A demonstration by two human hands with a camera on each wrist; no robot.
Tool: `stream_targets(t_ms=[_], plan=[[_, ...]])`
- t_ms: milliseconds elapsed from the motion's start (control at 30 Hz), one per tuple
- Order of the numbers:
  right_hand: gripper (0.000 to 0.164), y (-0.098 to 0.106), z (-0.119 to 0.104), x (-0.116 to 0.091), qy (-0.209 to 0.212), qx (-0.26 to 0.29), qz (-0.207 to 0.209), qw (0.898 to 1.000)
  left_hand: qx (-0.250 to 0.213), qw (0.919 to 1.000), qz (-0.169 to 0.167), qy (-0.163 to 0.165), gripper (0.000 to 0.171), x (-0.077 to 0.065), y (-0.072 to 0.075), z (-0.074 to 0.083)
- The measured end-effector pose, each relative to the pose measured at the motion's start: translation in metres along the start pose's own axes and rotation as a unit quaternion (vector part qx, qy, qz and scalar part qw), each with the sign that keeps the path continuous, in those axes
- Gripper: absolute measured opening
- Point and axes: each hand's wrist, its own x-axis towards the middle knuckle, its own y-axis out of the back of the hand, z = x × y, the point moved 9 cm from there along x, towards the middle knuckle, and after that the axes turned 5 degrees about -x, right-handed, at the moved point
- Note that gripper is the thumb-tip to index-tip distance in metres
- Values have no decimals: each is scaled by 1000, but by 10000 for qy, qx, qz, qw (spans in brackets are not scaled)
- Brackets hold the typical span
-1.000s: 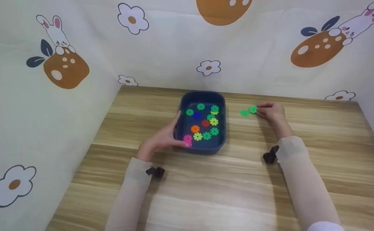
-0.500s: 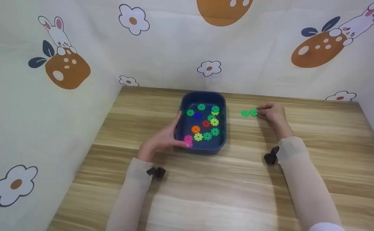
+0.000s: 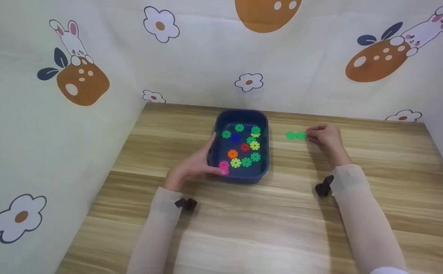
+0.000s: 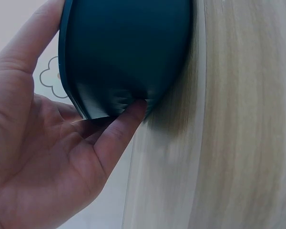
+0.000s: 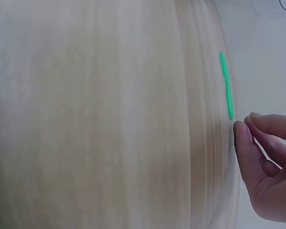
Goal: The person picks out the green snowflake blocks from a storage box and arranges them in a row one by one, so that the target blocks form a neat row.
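A dark blue bin (image 3: 246, 179) stands on the wooden table with several notched plastic discs inside, among them an orange disc (image 3: 232, 154), a red disc (image 3: 245, 147) and a blue disc (image 3: 235, 137). My left hand (image 3: 192, 165) grips its near left corner, thumb over the rim near the pink discs (image 3: 224, 165). In the left wrist view, a finger presses the bin's outer wall (image 4: 128, 52). Right of the bin, two green discs (image 3: 291, 135) lie flat, touching edge to edge. Beside the right-hand one are the fingertips of my right hand (image 3: 328, 139), with nothing visible between them.
Pale cloth walls (image 3: 206, 49) printed with flowers and rabbits enclose the table (image 3: 251, 224) behind and at both sides. A black wrist camera mount (image 3: 324, 186) sits below the right cuff, another (image 3: 186, 204) by the left cuff.
My right hand has lowered a pinched green disc onto the table beside the other green disc, and its fingertips have come off it to the right. The left hand stays on the bin.
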Motion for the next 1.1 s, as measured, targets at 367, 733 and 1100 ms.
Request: stream_targets(t_ms=[367, 733, 1100], plan=[[39, -2, -14, -2, -24, -106, 309, 9995, -60, 10000, 27, -2, 129, -2, -1, -2], [34, -25, -63, -12, 574, 577, 19, 9967, 2, 10000, 14, -12, 128, 1, 2, -1], [38, -67, -98, -23, 902, 674, -146, 9935, -230, 9997, -81, -63, 132, 2, -1, -2]])
